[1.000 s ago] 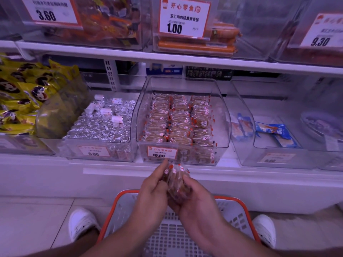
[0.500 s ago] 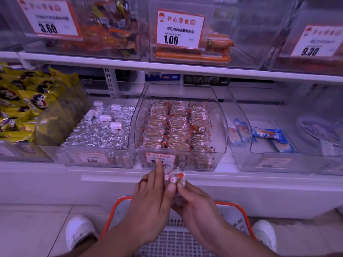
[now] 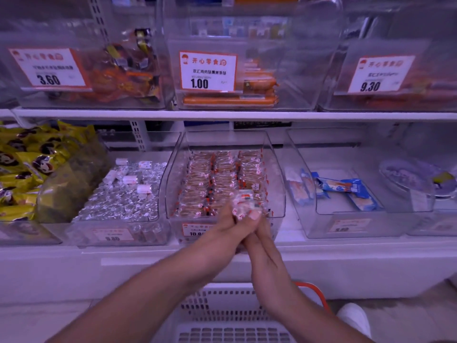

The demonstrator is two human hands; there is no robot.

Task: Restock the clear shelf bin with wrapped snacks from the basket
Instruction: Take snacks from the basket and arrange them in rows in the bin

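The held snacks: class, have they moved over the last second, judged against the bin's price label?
Yes. The snacks, held by both hands, have risen from below the price label to above it, at the bin's front opening.

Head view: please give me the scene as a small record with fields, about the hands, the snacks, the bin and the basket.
holder: left hand and right hand, pressed together
held item: bunch of wrapped snacks, blurred
position: at the front edge of the clear bin
bin content: three rows of the same snacks, nearly full
bin label: price tag, partly hidden by the hands
basket: on the floor below, red rim, no snacks visible in the shown part
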